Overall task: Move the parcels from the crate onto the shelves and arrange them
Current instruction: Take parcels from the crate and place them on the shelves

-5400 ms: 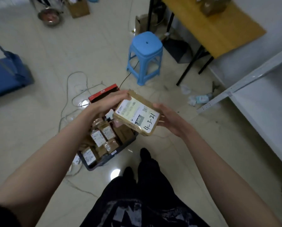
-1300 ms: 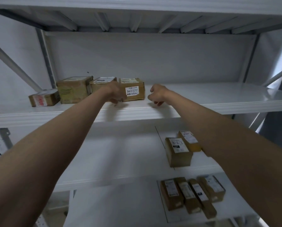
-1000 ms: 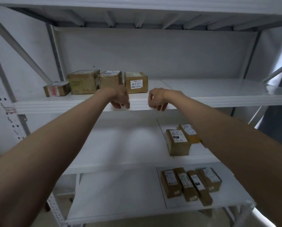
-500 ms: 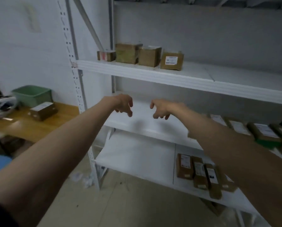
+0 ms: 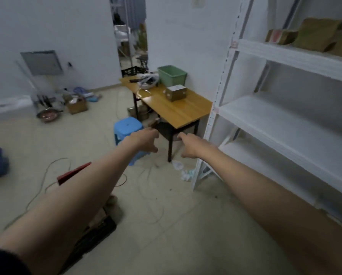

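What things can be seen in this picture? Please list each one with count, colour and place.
shelving unit: one, white, right side
parcels: at least three, brown, blurred, top visible shelf
table: one, yellow-brown top with black legs, beside the shelving
bin: one, green, far end of the table
box: one, brown with pale top, on the table
stool: one, blue, on the floor by the table
crate: one, black, on the floor partly behind the left arm
cables: several, pale, on the floor
pan: one, metal, on the floor at the left wall
left hand: open, holds nothing
right hand: open, holds nothing
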Demonstrator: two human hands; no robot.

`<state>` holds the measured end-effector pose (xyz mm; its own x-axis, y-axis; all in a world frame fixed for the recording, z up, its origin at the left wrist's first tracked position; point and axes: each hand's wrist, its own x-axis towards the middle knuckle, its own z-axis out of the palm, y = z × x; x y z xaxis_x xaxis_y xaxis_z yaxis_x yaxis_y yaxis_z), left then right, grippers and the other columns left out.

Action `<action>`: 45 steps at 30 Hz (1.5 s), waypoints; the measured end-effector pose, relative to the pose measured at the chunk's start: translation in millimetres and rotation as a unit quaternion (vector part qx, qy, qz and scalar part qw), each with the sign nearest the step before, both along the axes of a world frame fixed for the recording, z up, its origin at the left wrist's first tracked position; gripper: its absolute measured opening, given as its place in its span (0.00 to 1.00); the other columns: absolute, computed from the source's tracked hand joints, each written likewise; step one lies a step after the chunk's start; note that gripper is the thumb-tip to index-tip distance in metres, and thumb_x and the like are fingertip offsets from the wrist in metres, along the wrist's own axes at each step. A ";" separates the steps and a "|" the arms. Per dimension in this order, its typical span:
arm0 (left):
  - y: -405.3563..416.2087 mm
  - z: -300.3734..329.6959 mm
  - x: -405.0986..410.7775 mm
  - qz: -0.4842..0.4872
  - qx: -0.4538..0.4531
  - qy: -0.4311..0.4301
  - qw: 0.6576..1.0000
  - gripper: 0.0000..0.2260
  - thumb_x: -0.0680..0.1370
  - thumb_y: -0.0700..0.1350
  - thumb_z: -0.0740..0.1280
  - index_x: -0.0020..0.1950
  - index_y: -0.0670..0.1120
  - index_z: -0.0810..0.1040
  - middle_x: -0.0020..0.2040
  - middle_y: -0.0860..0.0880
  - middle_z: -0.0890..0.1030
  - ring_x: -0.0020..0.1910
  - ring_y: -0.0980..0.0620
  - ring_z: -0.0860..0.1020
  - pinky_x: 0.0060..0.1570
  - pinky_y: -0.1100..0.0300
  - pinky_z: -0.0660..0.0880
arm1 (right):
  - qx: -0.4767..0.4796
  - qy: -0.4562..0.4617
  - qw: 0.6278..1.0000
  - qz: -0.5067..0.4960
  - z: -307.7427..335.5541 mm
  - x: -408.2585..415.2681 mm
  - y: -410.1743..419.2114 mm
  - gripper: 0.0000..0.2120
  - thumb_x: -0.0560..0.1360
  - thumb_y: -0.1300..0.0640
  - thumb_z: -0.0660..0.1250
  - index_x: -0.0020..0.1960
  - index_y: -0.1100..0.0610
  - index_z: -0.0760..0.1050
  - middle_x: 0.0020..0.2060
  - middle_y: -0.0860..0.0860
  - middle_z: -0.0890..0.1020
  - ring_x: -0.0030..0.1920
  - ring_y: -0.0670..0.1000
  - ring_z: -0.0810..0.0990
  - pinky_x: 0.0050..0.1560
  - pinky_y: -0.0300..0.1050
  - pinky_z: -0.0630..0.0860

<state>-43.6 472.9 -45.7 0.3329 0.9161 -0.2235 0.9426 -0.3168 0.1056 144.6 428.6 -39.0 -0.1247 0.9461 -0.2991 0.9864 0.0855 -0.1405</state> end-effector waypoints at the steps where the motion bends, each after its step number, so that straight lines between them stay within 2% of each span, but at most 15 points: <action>1: -4.6 -7.8 -27.6 0.022 -0.002 -0.002 1.000 0.27 0.74 0.52 0.72 0.70 0.49 0.68 0.66 0.46 0.72 0.64 0.43 0.73 0.60 0.48 0.73 | -0.001 0.004 1.000 0.021 -6.6 -25.0 3.0 0.33 0.76 0.54 0.70 0.76 0.52 0.60 0.67 0.56 0.71 0.64 0.59 0.74 0.50 0.51 0.73; 5: -34.9 -36.5 -138.5 0.105 -0.011 0.003 0.994 0.29 0.74 0.53 0.70 0.72 0.50 0.66 0.67 0.44 0.70 0.64 0.42 0.73 0.60 0.48 0.72 | 0.025 0.005 0.994 0.104 -40.9 -130.3 11.3 0.33 0.76 0.56 0.70 0.76 0.54 0.59 0.69 0.57 0.70 0.67 0.60 0.72 0.59 0.54 0.73; 11: -85.7 -72.2 -294.2 0.214 -0.045 0.002 0.976 0.28 0.74 0.54 0.70 0.72 0.50 0.67 0.65 0.45 0.72 0.62 0.42 0.74 0.59 0.47 0.74 | -0.011 0.038 0.982 0.183 -83.2 -285.4 7.9 0.35 0.74 0.55 0.70 0.77 0.52 0.58 0.69 0.57 0.69 0.69 0.61 0.69 0.66 0.59 0.71; 15: -117.8 -100.2 -375.3 0.283 -0.061 -0.004 0.957 0.27 0.73 0.57 0.70 0.70 0.50 0.69 0.65 0.47 0.72 0.61 0.44 0.75 0.58 0.47 0.75 | -0.026 0.060 0.973 0.220 -115.8 -367.6 0.7 0.33 0.74 0.54 0.70 0.76 0.51 0.60 0.68 0.58 0.70 0.68 0.61 0.71 0.65 0.58 0.71; 18: -141.8 -130.5 -417.7 0.319 -0.107 -0.013 0.942 0.27 0.72 0.58 0.70 0.68 0.53 0.69 0.63 0.49 0.73 0.61 0.45 0.75 0.56 0.46 0.76 | -0.051 0.068 0.964 0.254 -142.9 -415.3 -8.8 0.34 0.74 0.51 0.71 0.75 0.51 0.60 0.67 0.57 0.71 0.66 0.60 0.72 0.63 0.56 0.73; 21: -163.1 -160.1 -451.8 0.347 -0.143 -0.016 0.927 0.22 0.69 0.56 0.69 0.63 0.56 0.74 0.61 0.50 0.75 0.61 0.46 0.75 0.54 0.49 0.76 | -0.084 0.061 0.957 0.270 -167.6 -454.8 -16.7 0.33 0.74 0.48 0.72 0.74 0.50 0.61 0.66 0.56 0.71 0.64 0.59 0.74 0.61 0.57 0.75; 25: -179.2 -185.8 -478.4 0.385 -0.167 -0.049 0.906 0.22 0.75 0.53 0.68 0.67 0.47 0.70 0.64 0.44 0.72 0.62 0.43 0.74 0.57 0.50 0.74 | -0.117 0.048 0.946 0.299 -198.3 -496.2 -11.1 0.32 0.74 0.49 0.72 0.74 0.50 0.62 0.65 0.56 0.72 0.64 0.59 0.74 0.61 0.59 0.75; 30: -174.1 -238.4 -508.5 0.420 -0.205 -0.077 0.881 0.24 0.77 0.54 0.67 0.70 0.48 0.68 0.68 0.45 0.70 0.64 0.44 0.73 0.57 0.50 0.73 | -0.157 0.045 0.931 0.325 -248.0 -534.8 11.0 0.31 0.74 0.50 0.71 0.73 0.51 0.63 0.68 0.55 0.71 0.68 0.59 0.70 0.64 0.59 0.73; 34: -148.9 -285.1 -529.6 0.444 -0.236 -0.104 0.858 0.25 0.76 0.54 0.67 0.70 0.47 0.68 0.67 0.44 0.71 0.64 0.43 0.73 0.60 0.49 0.73 | -0.202 0.020 0.917 0.342 -302.6 -558.8 39.2 0.30 0.74 0.53 0.71 0.72 0.53 0.63 0.66 0.58 0.72 0.65 0.61 0.74 0.61 0.56 0.75; 36: -131.1 -316.0 -539.2 0.460 -0.256 -0.131 0.840 0.25 0.76 0.52 0.68 0.70 0.46 0.68 0.67 0.44 0.72 0.63 0.43 0.73 0.60 0.48 0.73 | -0.233 0.012 0.909 0.344 -335.5 -568.3 56.5 0.27 0.75 0.53 0.70 0.71 0.53 0.64 0.64 0.58 0.73 0.64 0.60 0.74 0.59 0.54 0.75; 40: -93.0 -389.4 -558.8 0.496 -0.284 -0.180 0.801 0.25 0.75 0.50 0.70 0.69 0.47 0.68 0.66 0.44 0.72 0.61 0.44 0.74 0.58 0.51 0.73 | -0.283 -0.013 0.902 0.326 -406.7 -590.0 94.7 0.28 0.77 0.54 0.68 0.74 0.52 0.62 0.63 0.58 0.72 0.64 0.60 0.74 0.60 0.52 0.74; 43: -69.2 -448.6 -568.5 0.525 -0.307 -0.219 0.763 0.24 0.75 0.49 0.70 0.70 0.47 0.68 0.66 0.44 0.74 0.63 0.43 0.74 0.56 0.54 0.71 | -0.321 -0.021 0.897 0.304 -464.3 -605.9 119.5 0.27 0.78 0.53 0.67 0.74 0.52 0.62 0.63 0.57 0.73 0.64 0.60 0.73 0.60 0.53 0.74; 45: -57.5 -488.7 -572.7 0.552 -0.314 -0.250 0.731 0.24 0.76 0.47 0.69 0.70 0.45 0.68 0.66 0.44 0.75 0.64 0.44 0.74 0.55 0.56 0.71 | -0.337 -0.016 0.896 0.290 -502.2 -614.6 133.1 0.25 0.78 0.53 0.67 0.73 0.52 0.64 0.63 0.57 0.74 0.64 0.59 0.74 0.57 0.51 0.74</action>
